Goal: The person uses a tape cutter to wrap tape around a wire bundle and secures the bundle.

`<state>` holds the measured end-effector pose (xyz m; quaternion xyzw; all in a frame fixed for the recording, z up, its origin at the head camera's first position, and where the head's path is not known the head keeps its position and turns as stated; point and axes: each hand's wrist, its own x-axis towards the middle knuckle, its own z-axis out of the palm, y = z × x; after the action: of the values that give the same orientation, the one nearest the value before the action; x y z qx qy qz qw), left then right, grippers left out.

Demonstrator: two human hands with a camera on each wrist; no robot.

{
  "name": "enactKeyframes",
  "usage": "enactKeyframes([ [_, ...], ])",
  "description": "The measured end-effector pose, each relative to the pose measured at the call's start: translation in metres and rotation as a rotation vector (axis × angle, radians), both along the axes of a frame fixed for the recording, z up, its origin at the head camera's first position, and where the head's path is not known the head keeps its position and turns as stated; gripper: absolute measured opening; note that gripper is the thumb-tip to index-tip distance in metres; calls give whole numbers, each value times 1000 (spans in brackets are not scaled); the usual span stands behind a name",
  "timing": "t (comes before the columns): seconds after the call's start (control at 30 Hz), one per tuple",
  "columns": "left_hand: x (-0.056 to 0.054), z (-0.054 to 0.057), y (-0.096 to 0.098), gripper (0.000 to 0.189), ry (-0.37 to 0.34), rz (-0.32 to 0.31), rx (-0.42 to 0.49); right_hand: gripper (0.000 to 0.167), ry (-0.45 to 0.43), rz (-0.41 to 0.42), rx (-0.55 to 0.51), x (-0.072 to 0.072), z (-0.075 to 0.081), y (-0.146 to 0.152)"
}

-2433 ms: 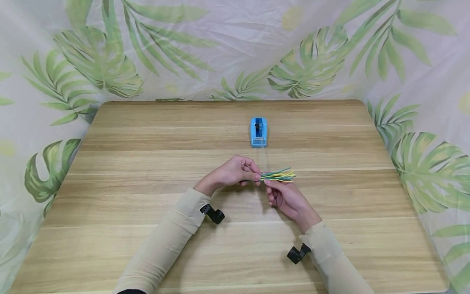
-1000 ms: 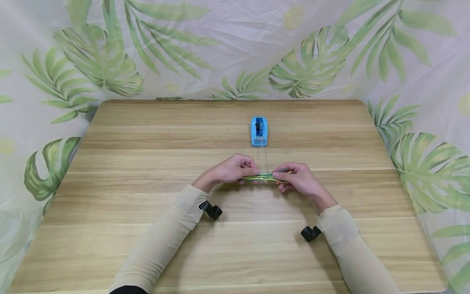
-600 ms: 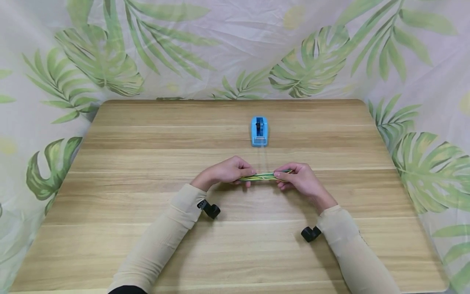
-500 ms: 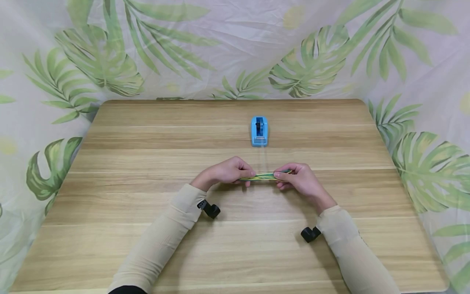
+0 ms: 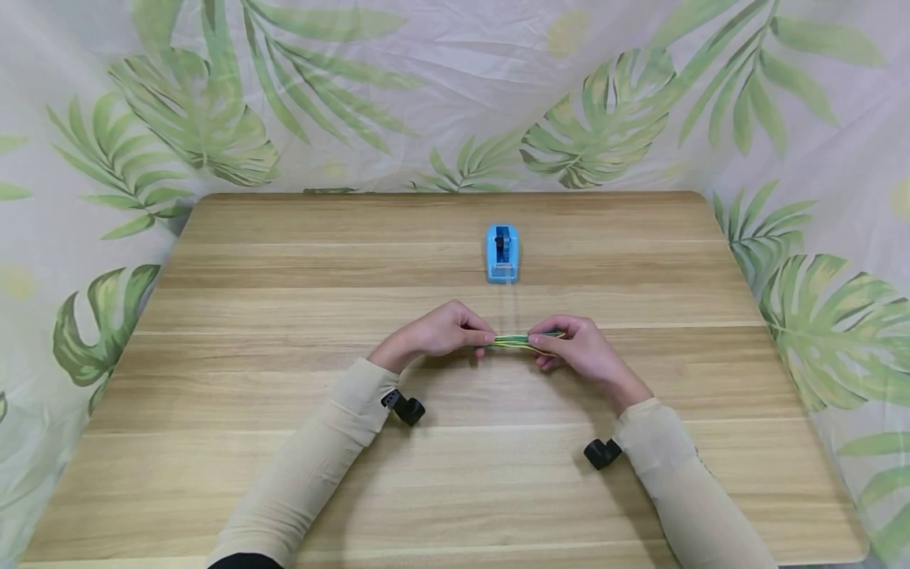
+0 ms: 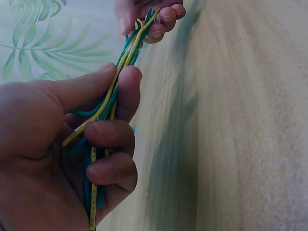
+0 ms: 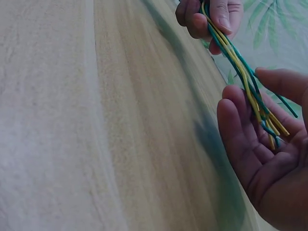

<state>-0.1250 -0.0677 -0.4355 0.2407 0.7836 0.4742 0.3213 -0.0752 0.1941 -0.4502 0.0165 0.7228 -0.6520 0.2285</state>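
Note:
A thin bundle of green and yellow wires [image 5: 510, 341] stretches level between the two hands, above the table. My left hand [image 5: 442, 330] pinches its left part between thumb and forefinger; in the left wrist view the other fingers curl around the lower wire ends [image 6: 94, 192]. At the right part, my right hand [image 5: 581, 346] holds the bundle with thumb and fingertips. Several loose ends [image 7: 272, 127] lie over its palm in the right wrist view. A clear tape strip [image 5: 509, 308] runs from the blue tape dispenser [image 5: 491, 257] down to the middle of the bundle.
The wooden table [image 5: 298, 253] has rounded back corners. Behind and beside it hangs a pale leaf-print cloth [image 5: 426, 71]. Small black cameras [image 5: 408, 409] sit at both sleeve cuffs.
My right hand has moved from below the bundle to its right part and now grips it, where loose ends fanned out before. My left hand has shifted slightly left.

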Motion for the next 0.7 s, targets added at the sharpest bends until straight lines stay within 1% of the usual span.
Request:
enactKeyframes([
  [0.13,0,0,0,16,20,15,1,33,-24,11,24,-2,1,-2],
  [0.2,0,-1,0,15,29,19,1,37,-46,10,24,-3,1,-2],
  [0.33,0,-1,-1,15,50,18,-9,39,-92,17,33,-5,0,-2],
  [0.47,-1,-1,-2,15,101,9,-16,39,-128,45,52,-9,-1,0],
  [0.6,-1,-1,-3,16,161,1,-12,42,-168,73,10,-11,-4,2],
  [0.7,-1,-1,-3,15,183,-1,-10,43,-194,80,-33,-11,-5,4],
])
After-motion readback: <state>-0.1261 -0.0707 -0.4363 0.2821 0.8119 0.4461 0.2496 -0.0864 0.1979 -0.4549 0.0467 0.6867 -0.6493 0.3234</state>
